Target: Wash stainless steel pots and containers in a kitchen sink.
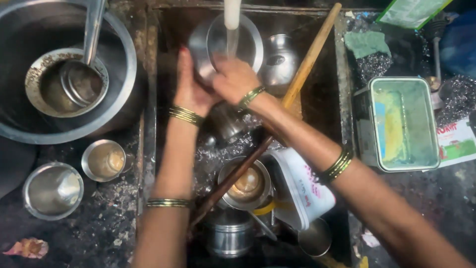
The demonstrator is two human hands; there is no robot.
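**Rinsing a steel bowl over a packed sink**

Head view: both hands sit under the tap stream (231,25). The left hand (191,89) wraps closed around the near rim of a steel bowl (223,44), tilting it toward the water, probably so it sheets off. The right hand (235,79) presses on the bowl with fingers curled, likely scrubbing.

Below them the sink (163,59) is crammed with steel cups, a white tub (302,186) and a long wooden stick (297,79). The dark, gritty counter (99,228) holds a big pot (124,59) and a green soap tray (401,124).
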